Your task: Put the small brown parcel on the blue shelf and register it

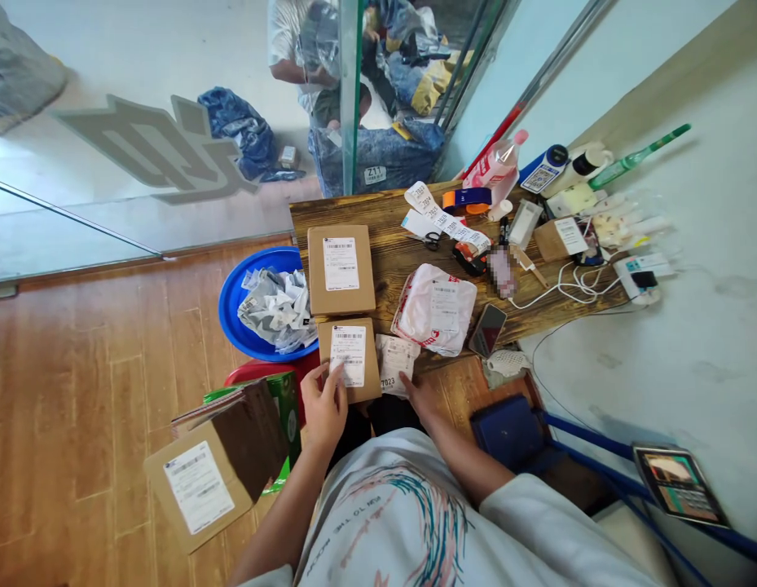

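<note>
My left fingers [336, 381] lie parted on the near box [361, 360], showing no large number; my right fingers [406, 381] touch the packet [395, 359] already marked 7023, grip unclear.

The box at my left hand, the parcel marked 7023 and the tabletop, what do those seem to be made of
Box: likely matte cardboard, plain brown with straight, crisp edges. 7023 parcel: perhaps thin plastic film, pale and creased, though paper is possible. Tabletop: apparently stained wood, brown with dark grain streaks.
</note>
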{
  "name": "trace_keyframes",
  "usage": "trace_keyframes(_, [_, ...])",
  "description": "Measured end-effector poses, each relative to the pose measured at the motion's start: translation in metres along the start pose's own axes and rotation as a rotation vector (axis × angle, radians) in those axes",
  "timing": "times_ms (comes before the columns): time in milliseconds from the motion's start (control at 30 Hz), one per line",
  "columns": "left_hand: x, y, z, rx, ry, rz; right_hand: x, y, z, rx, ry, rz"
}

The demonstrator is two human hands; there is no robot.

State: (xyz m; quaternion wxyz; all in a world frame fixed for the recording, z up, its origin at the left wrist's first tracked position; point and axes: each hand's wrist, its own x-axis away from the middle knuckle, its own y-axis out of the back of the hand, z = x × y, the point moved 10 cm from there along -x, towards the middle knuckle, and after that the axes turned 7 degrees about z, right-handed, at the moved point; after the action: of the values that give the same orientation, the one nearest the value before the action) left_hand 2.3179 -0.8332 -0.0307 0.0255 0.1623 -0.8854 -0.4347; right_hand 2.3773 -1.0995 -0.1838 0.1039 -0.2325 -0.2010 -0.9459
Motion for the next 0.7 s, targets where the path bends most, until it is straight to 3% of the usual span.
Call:
trace_keyframes(100, [0.015,-0.004,-0.007,0.042,-0.008,0.008,-0.001,-0.006,-0.016,-0.078,-0.098,0.109])
trace_keyframes(200, [0.023,-0.008,-0.019,0.031,-0.018,0.043,0.016,0.009,-0.007,-0.141,-0.094,0.146])
trace_keyframes(300, [0.021,-0.012,-0.032,0.052,0.019,0.098,0.045,0.034,0.026,-0.205,0.013,0.130])
trace_keyframes(400, [0.018,-0.022,-0.041,0.274,0.127,0.221,0.070,0.043,0.072,-0.257,0.133,0.131])
trace_keyframes(533, [0.020,-0.032,-0.044,0.654,0.383,0.327,0.085,0.027,0.119,-0.320,0.231,0.164])
trace_keyframes(700, [0.016,-0.010,-0.046,0.669,0.446,0.267,0.088,0.005,0.144,-0.384,0.281,0.196])
